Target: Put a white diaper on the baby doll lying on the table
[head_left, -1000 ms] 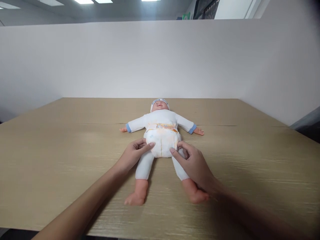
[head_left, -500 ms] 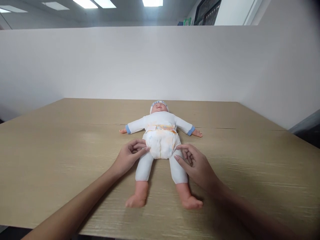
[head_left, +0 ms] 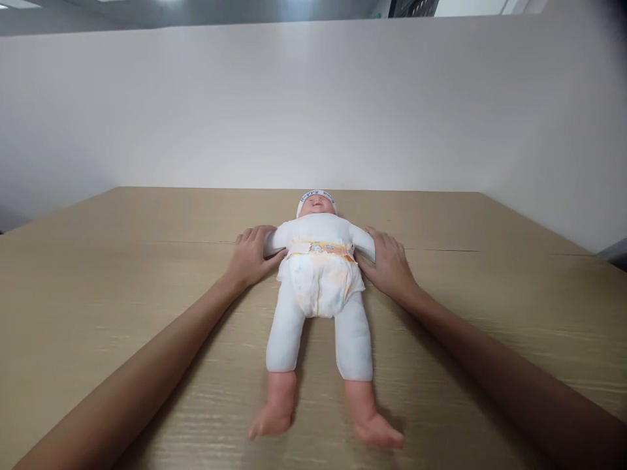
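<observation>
A baby doll (head_left: 318,227) in a white body suit and a printed white headband lies on its back, head away from me and feet toward me. A white diaper (head_left: 321,284) with an orange patterned waistband is on its hips over the suit. My left hand (head_left: 252,254) is wrapped around the doll's arm on the left side. On the other side, my right hand (head_left: 388,262) closes around the other arm. Both doll hands are hidden under my fingers. The doll's legs lie straight and a little apart.
The doll rests on a wide wood-grain table (head_left: 147,287) with a thin seam running across it. A plain white partition (head_left: 245,104) rises behind the table and continues along the right.
Both my hands have moved up from beside the diaper and thighs to the doll's arms and closed around them. My view has tilted down slightly, and the doll appears larger.
</observation>
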A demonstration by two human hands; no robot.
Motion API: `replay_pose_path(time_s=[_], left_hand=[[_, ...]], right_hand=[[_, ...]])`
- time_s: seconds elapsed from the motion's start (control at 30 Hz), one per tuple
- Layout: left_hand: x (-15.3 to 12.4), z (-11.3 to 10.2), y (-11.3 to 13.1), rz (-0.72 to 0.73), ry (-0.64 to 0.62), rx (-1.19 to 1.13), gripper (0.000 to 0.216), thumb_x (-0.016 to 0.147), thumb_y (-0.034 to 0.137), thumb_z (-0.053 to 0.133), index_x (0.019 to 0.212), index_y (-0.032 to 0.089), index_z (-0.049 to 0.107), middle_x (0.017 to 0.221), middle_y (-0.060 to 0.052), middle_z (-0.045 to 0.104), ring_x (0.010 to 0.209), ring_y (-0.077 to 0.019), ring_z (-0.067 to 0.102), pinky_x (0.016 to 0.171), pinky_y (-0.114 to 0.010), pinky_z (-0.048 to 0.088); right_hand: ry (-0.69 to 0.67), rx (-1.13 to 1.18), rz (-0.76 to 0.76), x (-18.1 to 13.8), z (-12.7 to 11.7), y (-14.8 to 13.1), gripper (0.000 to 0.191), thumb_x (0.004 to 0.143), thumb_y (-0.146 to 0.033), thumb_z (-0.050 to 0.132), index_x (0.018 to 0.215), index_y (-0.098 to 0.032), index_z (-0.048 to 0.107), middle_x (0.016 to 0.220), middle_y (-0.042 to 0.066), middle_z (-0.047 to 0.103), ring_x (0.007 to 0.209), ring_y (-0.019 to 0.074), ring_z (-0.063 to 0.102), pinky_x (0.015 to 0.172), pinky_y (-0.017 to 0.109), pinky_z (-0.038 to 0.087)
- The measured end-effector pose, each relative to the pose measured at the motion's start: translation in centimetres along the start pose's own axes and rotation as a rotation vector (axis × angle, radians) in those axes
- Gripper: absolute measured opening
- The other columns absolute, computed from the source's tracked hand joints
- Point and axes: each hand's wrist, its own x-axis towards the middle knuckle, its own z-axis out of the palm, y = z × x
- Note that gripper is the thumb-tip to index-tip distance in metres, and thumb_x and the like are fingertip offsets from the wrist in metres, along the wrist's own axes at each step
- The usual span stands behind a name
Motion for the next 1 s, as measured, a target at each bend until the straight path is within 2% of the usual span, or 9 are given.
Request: replay_pose_path(time_s=[0.1,0.23,0.4,0.5,0.6,0.7,0.8,0.9,1.0], left_hand=[[0.3,0.2,-0.8,-0.065,-0.017,0.020,0.065,0.101,0.068,0.054,0.140,0.017,0.060,0.139,-0.017,0.072,0.126,-0.0382,0.060,0.113,-0.052,0.039],[0.1,0.2,-1.0,-0.174,-0.074,0.105,0.066,0.103,0.072,0.044,0.130,0.016,0.066,0.119,-0.018,0.077,0.111,-0.0387,0.065,0.102,-0.051,0.045],[0.2,-0.1,1.0,-0.269,-0.108,0.079,0.066,0.096,0.077,0.052,0.121,0.017,0.066,0.106,-0.018,0.077,0.099,-0.0373,0.068,0.088,-0.044,0.048],[-0.7,-1.5,3.5,-0.425,-0.125,-0.025,0.060,0.093,0.073,0.059,0.118,0.019,0.063,0.107,-0.016,0.078,0.096,-0.0358,0.069,0.079,-0.039,0.046],[-3.3,-4.6,7.3,-0.535,-0.067,-0.156,0.051,0.088,0.067,0.068,0.112,0.022,0.062,0.108,-0.010,0.078,0.097,-0.0319,0.069,0.076,-0.035,0.044],[-8.4,-8.5,12.7,-0.563,0.070,-0.229,0.046,0.084,0.065,0.074,0.103,0.025,0.061,0.102,-0.003,0.075,0.093,-0.0278,0.066,0.076,-0.034,0.044],[-16.3,-11.1,18.6,-0.630,0.164,-0.226,0.044,0.084,0.066,0.074,0.097,0.027,0.057,0.091,-0.004,0.070,0.087,-0.0293,0.061,0.076,-0.039,0.045],[-26.1,-11.9,23.4,-0.634,0.021,-0.330,0.044,0.077,0.065,0.081,0.099,0.031,0.062,0.094,-0.008,0.070,0.094,-0.0368,0.061,0.081,-0.048,0.050],[-35.1,-13.0,26.3,-0.667,-0.310,-0.472,0.042,0.075,0.058,0.087,0.108,0.037,0.071,0.105,-0.012,0.072,0.108,-0.0450,0.065,0.093,-0.061,0.055]], right_hand=[[-0.050,0.007,0.042,0.0,0.4,0.5,0.058,0.105,-0.051,0.054,0.151,-0.015,0.057,0.131,0.020,0.072,0.119,0.0391,0.064,0.103,0.051,0.048],[-0.045,0.028,0.059,-0.6,0.0,0.4,0.050,0.106,-0.050,0.052,0.140,-0.015,0.064,0.123,0.019,0.074,0.112,0.0376,0.066,0.098,0.048,0.050],[-0.098,0.051,0.189,-0.1,-0.9,-2.6,0.033,0.103,-0.041,0.053,0.118,-0.018,0.070,0.112,0.018,0.077,0.101,0.0347,0.069,0.084,0.041,0.049],[-0.152,0.122,0.287,-0.7,-3.3,-5.1,0.026,0.100,-0.038,0.054,0.108,-0.020,0.071,0.108,0.015,0.077,0.095,0.0321,0.070,0.076,0.038,0.046],[-0.174,0.263,0.321,-3.0,-7.7,-6.7,0.029,0.100,-0.044,0.057,0.111,-0.023,0.073,0.110,0.011,0.080,0.096,0.0311,0.072,0.075,0.036,0.046],[-0.185,0.371,0.309,-6.9,-13.4,-7.3,0.036,0.098,-0.052,0.060,0.117,-0.026,0.075,0.112,0.008,0.081,0.097,0.0311,0.072,0.077,0.037,0.049],[-0.208,0.416,0.262,-11.1,-19.1,-7.3,0.038,0.097,-0.052,0.062,0.121,-0.027,0.075,0.109,0.008,0.080,0.092,0.0320,0.072,0.077,0.041,0.052],[-0.242,0.431,0.147,-15.1,-23.9,-7.4,0.036,0.099,-0.050,0.063,0.127,-0.031,0.075,0.117,0.009,0.079,0.097,0.0340,0.073,0.080,0.045,0.056],[-0.352,0.447,-0.005,-19.0,-27.2,-8.6,0.039,0.099,-0.045,0.067,0.137,-0.037,0.072,0.129,0.009,0.076,0.113,0.0364,0.071,0.091,0.048,0.059]])
